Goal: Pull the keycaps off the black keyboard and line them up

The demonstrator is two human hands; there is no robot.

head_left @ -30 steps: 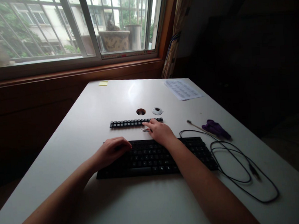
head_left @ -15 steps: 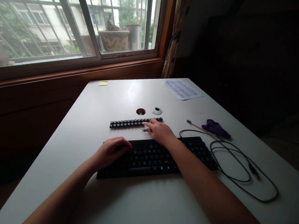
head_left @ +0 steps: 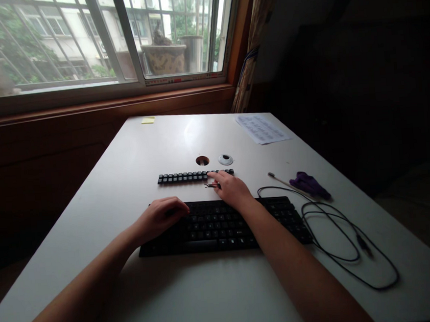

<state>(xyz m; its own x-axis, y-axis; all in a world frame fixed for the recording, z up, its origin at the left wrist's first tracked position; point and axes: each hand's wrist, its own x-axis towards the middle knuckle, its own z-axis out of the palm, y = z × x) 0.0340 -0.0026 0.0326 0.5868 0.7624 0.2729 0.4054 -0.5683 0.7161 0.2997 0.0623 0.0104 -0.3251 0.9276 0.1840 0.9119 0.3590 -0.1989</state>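
A black keyboard [head_left: 241,225] lies on the white table [head_left: 162,145]. My left hand [head_left: 160,216] rests on the keyboard's left end with its fingers curled down over the keys. Beyond the keyboard lies a row of loose black keycaps [head_left: 181,177]. My right hand [head_left: 231,189] reaches over the keyboard, its fingertips pressed together at the right part of that row. A small red and black wire tool [head_left: 211,185] lies just under its thumb. What the fingertips hold, if anything, is hidden.
The keyboard's black cable [head_left: 350,249] loops to the right. A purple cloth [head_left: 308,184] and a thin stick [head_left: 284,181] lie beyond it. A cable hole [head_left: 202,160], its white cap [head_left: 225,159], a printed sheet [head_left: 262,128] and a yellow note [head_left: 148,120] lie farther back.
My right hand has edged forward onto the keycap row, and the wire tool sits slightly more to the right under the thumb. The left hand has not moved.
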